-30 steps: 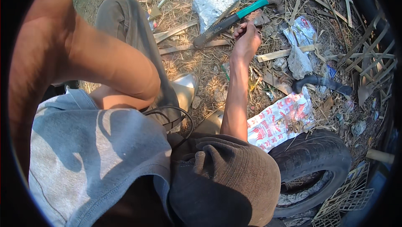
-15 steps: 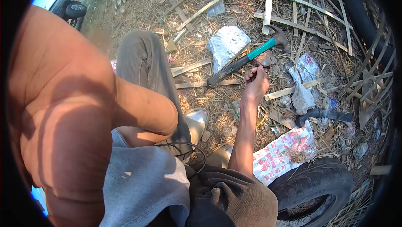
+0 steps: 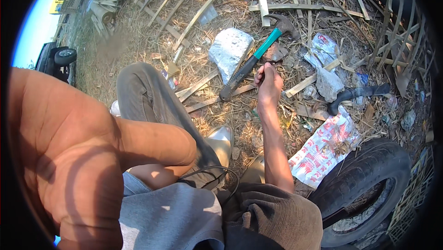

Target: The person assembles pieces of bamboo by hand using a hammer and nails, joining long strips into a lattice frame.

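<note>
My right hand [image 3: 268,84] is closed, fingers curled and thumb pressed to them, at the near edge of a reddish-brown stone [image 3: 276,52]. What it pinches, if anything, is too small to make out. Just left of the hand lies a claw hammer [image 3: 258,56] with a teal and black handle, its head pointing away to the right. A large whitish rock [image 3: 230,51] sits left of the hammer. My left hand [image 3: 78,153] looms very close on the left, touching nothing that shows; one digit points right, and its other fingers are out of sight.
Bamboo strips [image 3: 309,7] lie woven over straw at the back. To the right are a pale stone [image 3: 328,85], a black curved handle [image 3: 357,96] and a printed plastic sheet [image 3: 323,150]. A tyre [image 3: 364,176] lies near right. A vehicle [image 3: 57,60] stands far left.
The whole view has turned, so the hammer and rocks appear farther left. My left hand sits lower in the picture. My right hand remains closed by the brown stone.
</note>
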